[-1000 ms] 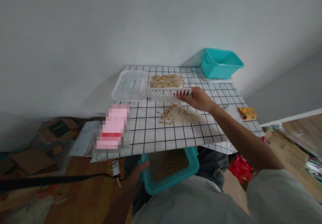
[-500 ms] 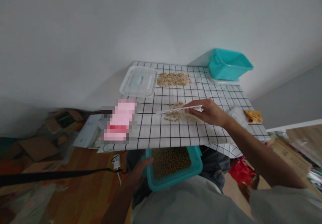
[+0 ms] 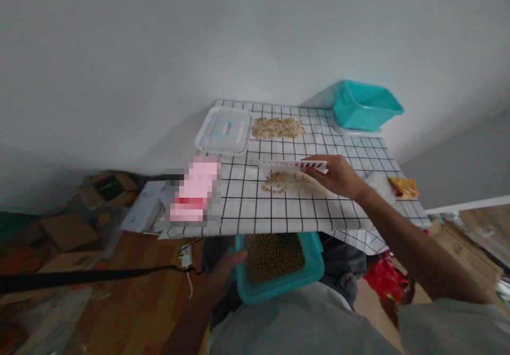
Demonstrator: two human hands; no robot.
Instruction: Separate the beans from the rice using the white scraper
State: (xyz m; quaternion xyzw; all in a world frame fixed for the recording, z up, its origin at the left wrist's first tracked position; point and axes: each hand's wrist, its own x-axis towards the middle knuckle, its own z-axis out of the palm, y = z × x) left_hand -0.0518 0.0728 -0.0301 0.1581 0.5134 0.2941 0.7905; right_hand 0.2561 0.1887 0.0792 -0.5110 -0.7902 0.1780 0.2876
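Observation:
My right hand (image 3: pixel 334 173) pinches one end of a thin white slotted plastic piece (image 3: pixel 281 163), seen nearly edge-on. It is held over the table, just above a pile of pale grains and yellow kernels (image 3: pixel 297 184) on the checked cloth. My left hand (image 3: pixel 229 270) is closed on the left rim of a teal tub (image 3: pixel 281 289), its thumb over the edge. Small round greenish-brown beans (image 3: pixel 273 259) fill this tub, which sits at my lap below the table's front edge.
Farther back lies a second pile of mixed grains (image 3: pixel 278 128) beside a clear lid (image 3: pixel 224 130). An upright teal bin (image 3: pixel 364 108) stands at the back right. A blurred-out pink item (image 3: pixel 195 189) lies at left, a yellow cloth (image 3: pixel 404 187) at right.
The white slotted piece has risen slightly and moved away from me, tilting so its slots show more. More of the near grain pile is uncovered. My left hand keeps its hold on the tub.

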